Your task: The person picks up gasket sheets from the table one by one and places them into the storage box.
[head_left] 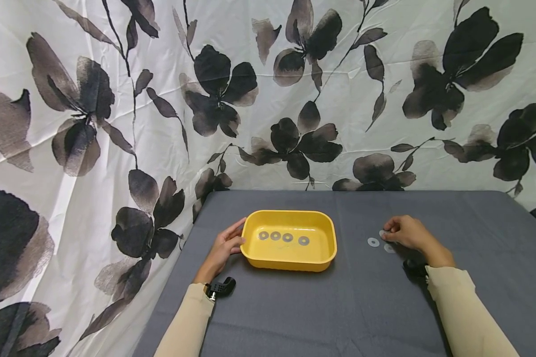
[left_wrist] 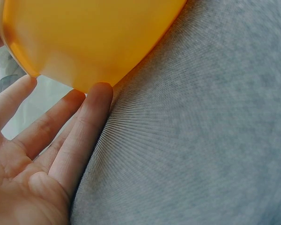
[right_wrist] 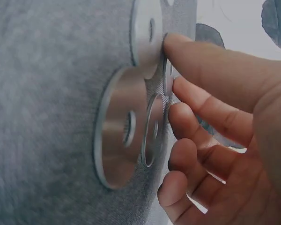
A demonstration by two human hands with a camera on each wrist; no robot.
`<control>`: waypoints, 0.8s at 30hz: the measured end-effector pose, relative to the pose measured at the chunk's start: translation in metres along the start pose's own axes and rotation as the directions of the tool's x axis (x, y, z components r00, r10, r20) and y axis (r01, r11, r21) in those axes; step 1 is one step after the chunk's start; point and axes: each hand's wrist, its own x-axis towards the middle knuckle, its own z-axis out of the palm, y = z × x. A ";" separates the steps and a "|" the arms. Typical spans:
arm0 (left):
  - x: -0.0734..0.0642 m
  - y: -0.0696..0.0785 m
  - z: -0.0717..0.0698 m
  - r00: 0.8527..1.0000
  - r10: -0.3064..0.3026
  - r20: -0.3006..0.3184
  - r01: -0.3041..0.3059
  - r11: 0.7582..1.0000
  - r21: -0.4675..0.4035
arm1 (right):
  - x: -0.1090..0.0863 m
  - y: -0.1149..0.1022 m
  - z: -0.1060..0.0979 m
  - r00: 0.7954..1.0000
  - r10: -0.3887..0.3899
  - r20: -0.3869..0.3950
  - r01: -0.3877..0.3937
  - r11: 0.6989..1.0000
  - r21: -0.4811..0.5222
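While the left hand [head_left: 222, 248] is touching the tray [head_left: 290, 263], fingers straight, the right hand [head_left: 409, 234] is pinching a washer [head_left: 381, 233] by its rim, presumably the surest hold on something light, stiff, slick.

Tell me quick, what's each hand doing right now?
Left hand: open, touching the yellow tray.
Right hand: curled at a washer; can't tell if it's holding it.

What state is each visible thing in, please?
Yellow tray: upright, open-topped.
Gray cloth: spread out, slightly creased.
Tray washers: four, lying flat.
Loose washers: flat where plainly visible.
Floral backdrop: hanging, wrinkled.
Left grip: touching the tray.
Right grip: curled, at a loose washer; pinch unclear.
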 end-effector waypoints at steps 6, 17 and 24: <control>0.002 0.001 -0.001 1.000 0.000 -0.003 0.000 1.000 0.012 | 0.001 0.002 0.001 1.000 0.022 0.015 -0.023 1.000 0.015; -0.001 0.001 0.000 1.000 -0.010 -0.002 0.010 1.000 0.011 | 0.002 -0.006 0.004 1.000 -0.008 0.015 0.009 0.998 -0.056; 0.000 0.000 0.001 1.000 -0.009 -0.015 0.009 1.000 0.011 | 0.002 -0.012 0.004 0.999 -0.047 0.022 0.049 0.996 -0.075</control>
